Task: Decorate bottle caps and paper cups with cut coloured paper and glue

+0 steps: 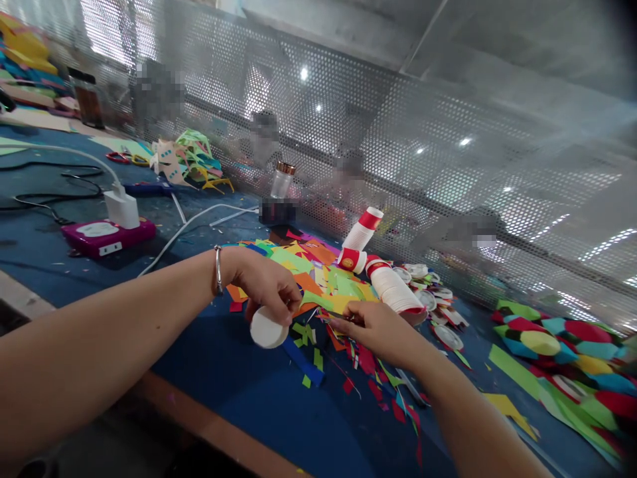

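Observation:
My left hand [269, 285], with a bracelet at the wrist, is closed on a white paper disc [269, 327] that looks like a paper cup's base. Its flat round face is turned toward me, just above the blue tabletop. To the right, my right hand [368, 325] has thumb and fingers pinched together low over coloured paper scraps [338, 282]; what they hold, if anything, I cannot make out. Small green and red snippets [365, 362] and a blue paper strip [303, 362] lie between and below the hands.
Stacked paper cups [393, 285] lie behind my right hand, beside more leaning cups [361, 229]. Cut cup pieces [448, 336] and colourful paper work [557, 338] are at the right. A purple power strip [109, 236] with cables sits left. A perforated metal screen [318, 126] borders the back.

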Demonstrator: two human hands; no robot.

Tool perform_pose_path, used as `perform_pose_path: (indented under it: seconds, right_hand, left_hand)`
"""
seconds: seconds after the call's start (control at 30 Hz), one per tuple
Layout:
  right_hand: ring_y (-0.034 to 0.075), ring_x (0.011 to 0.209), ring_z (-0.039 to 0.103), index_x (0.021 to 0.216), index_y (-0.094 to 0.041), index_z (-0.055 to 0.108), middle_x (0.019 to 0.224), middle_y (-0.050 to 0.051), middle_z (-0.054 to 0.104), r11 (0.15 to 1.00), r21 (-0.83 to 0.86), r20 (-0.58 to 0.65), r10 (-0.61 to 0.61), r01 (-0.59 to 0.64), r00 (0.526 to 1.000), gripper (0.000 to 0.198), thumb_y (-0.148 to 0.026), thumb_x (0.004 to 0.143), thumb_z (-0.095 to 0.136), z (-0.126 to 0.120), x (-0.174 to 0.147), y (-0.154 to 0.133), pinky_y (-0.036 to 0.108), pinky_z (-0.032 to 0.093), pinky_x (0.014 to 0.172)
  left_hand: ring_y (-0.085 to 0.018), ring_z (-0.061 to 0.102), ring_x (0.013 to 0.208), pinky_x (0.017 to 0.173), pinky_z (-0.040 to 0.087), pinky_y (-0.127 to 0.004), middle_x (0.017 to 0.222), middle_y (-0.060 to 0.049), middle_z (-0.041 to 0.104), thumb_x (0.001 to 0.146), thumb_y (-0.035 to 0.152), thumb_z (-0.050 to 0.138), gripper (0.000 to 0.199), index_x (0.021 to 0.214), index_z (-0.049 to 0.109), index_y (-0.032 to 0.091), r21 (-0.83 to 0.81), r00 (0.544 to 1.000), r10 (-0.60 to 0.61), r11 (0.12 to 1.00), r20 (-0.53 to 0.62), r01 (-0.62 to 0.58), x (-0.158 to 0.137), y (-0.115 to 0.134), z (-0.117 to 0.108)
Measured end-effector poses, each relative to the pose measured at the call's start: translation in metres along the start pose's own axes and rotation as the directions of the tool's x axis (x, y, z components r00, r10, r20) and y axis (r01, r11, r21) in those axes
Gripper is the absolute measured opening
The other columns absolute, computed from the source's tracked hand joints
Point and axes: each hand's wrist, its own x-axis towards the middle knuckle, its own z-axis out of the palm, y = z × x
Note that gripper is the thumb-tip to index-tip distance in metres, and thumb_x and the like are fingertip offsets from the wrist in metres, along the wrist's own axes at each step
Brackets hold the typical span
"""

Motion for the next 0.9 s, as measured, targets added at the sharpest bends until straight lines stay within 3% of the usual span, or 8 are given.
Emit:
perform_pose_path:
  seconds: [0.23, 0.3, 0.33, 0.4, 0.47, 0.63, 0.73, 0.9]
  right_hand:
    - [0.021, 0.064, 0.055, 0.07, -0.022, 0.057, 0.074, 0.008, 0.066, 0.992, -0.123, 0.063, 0.043, -0.035, 0.997, 0.044, -0.058, 0.094, 0.054, 0.0, -0.003, -0.004, 0.032, 0.025, 0.052]
    - [0.021, 0.066, 0.057, 0.072, -0.021, 0.059, 0.076, 0.008, 0.067, 0.99, -0.138, 0.071, 0.049, -0.038, 0.996, 0.044, -0.058, 0.095, 0.053, -0.002, -0.004, -0.006, 0.032, 0.026, 0.053]
    - [0.022, 0.068, 0.058, 0.074, -0.021, 0.06, 0.078, 0.008, 0.068, 0.989, -0.142, 0.077, 0.052, -0.041, 0.996, 0.044, -0.059, 0.095, 0.052, -0.002, -0.004, -0.007, 0.032, 0.027, 0.054]
    - [0.022, 0.07, 0.06, 0.079, -0.021, 0.064, 0.081, 0.009, 0.069, 0.988, -0.147, 0.086, 0.061, -0.048, 0.994, 0.044, -0.059, 0.096, 0.051, -0.004, -0.005, -0.008, 0.032, 0.028, 0.055]
    - [0.023, 0.072, 0.061, 0.081, -0.02, 0.066, 0.082, 0.009, 0.07, 0.987, -0.15, 0.088, 0.07, -0.056, 0.994, 0.045, -0.061, 0.096, 0.05, -0.006, -0.006, -0.008, 0.032, 0.028, 0.055]
    - [0.023, 0.071, 0.061, 0.082, -0.021, 0.066, 0.081, 0.008, 0.07, 0.988, -0.14, 0.089, 0.075, -0.062, 0.993, 0.05, -0.065, 0.095, 0.048, -0.01, -0.006, -0.005, 0.032, 0.03, 0.055]
    - [0.022, 0.071, 0.061, 0.082, -0.021, 0.067, 0.082, 0.008, 0.07, 0.99, -0.128, 0.085, 0.068, -0.057, 0.994, 0.05, -0.066, 0.094, 0.049, -0.01, -0.006, -0.004, 0.032, 0.03, 0.055]
    - [0.021, 0.072, 0.059, 0.08, -0.021, 0.065, 0.082, 0.007, 0.069, 0.995, -0.095, 0.093, 0.038, -0.029, 0.995, 0.049, -0.065, 0.095, 0.05, -0.007, -0.007, -0.009, 0.031, 0.031, 0.055]
  left_hand:
    - [-0.021, 0.067, 0.067, 0.053, 0.053, -0.028, 0.079, -0.004, 0.069, 0.081, 0.048, 0.069, 0.027, 0.088, 0.07, 0.022, 0.076, 0.997, -0.042, 0.996, 0.069, 0.036, -0.009, 0.009, 0.0]
    - [-0.019, 0.068, 0.064, 0.053, 0.051, -0.027, 0.081, -0.005, 0.071, 0.086, 0.049, 0.064, 0.031, 0.095, 0.072, 0.02, 0.2, 0.995, -0.092, 0.975, -0.043, 0.099, -0.012, 0.01, -0.003]
    - [-0.018, 0.068, 0.062, 0.053, 0.048, -0.025, 0.08, -0.006, 0.072, 0.088, 0.047, 0.061, 0.031, 0.095, 0.072, 0.019, 0.28, 0.984, -0.089, 0.951, -0.154, 0.13, -0.015, 0.01, -0.006]
    - [-0.015, 0.064, 0.06, 0.054, 0.042, -0.023, 0.076, -0.007, 0.072, 0.089, 0.038, 0.059, 0.028, 0.094, 0.072, 0.015, 0.378, 0.937, -0.046, 0.907, -0.346, 0.184, -0.02, 0.006, -0.015]
    - [-0.015, 0.063, 0.064, 0.06, 0.041, -0.024, 0.081, -0.007, 0.073, 0.084, 0.033, 0.063, 0.022, 0.089, 0.074, 0.015, 0.486, 0.9, -0.01, 0.839, -0.435, 0.244, -0.025, 0.001, -0.024]
    - [-0.02, 0.063, 0.077, 0.065, 0.04, -0.026, 0.094, -0.009, 0.075, 0.074, 0.036, 0.075, 0.028, 0.094, 0.075, 0.017, 0.55, 0.891, -0.044, 0.773, -0.451, 0.317, -0.027, -0.007, -0.03]
    - [-0.02, 0.064, 0.079, 0.066, 0.04, -0.026, 0.094, -0.008, 0.075, 0.078, 0.036, 0.073, 0.024, 0.093, 0.074, 0.017, 0.54, 0.917, 0.025, 0.814, -0.399, 0.213, -0.019, -0.002, -0.022]
    - [-0.019, 0.064, 0.076, 0.064, 0.041, -0.027, 0.085, -0.005, 0.074, 0.079, 0.042, 0.075, 0.024, 0.084, 0.072, 0.019, 0.522, 0.979, 0.093, 0.853, -0.182, 0.016, -0.002, 0.018, 0.006]
